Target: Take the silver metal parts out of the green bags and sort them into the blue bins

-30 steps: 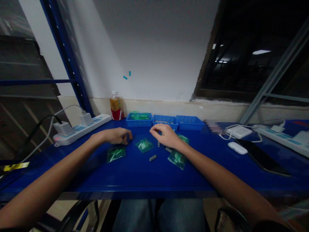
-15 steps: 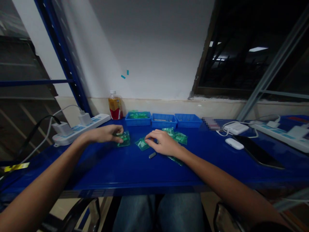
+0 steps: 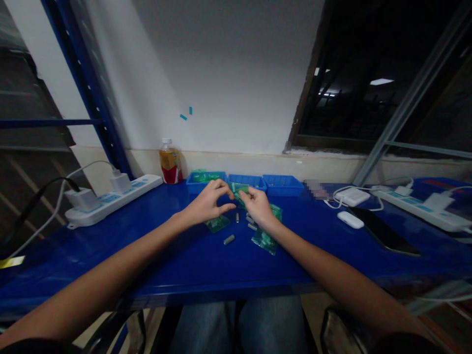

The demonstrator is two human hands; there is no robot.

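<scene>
Dim light, shadowed wall [image 3: 221, 98], dark window [image 3: 342, 115] with bright patch [image 3: 382, 81], stretched edges

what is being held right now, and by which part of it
The right hand pinches a small green packet by its right end. The left hand is open beside it; whether its fingertips touch the packet cannot be told.

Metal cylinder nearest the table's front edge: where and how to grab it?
I'd pinch the metal cylinder across its middle, hand coming from above and the near side, closing on its two long sides. It lies on its side, slanted, apart from the other cylinders and green bags.
</scene>
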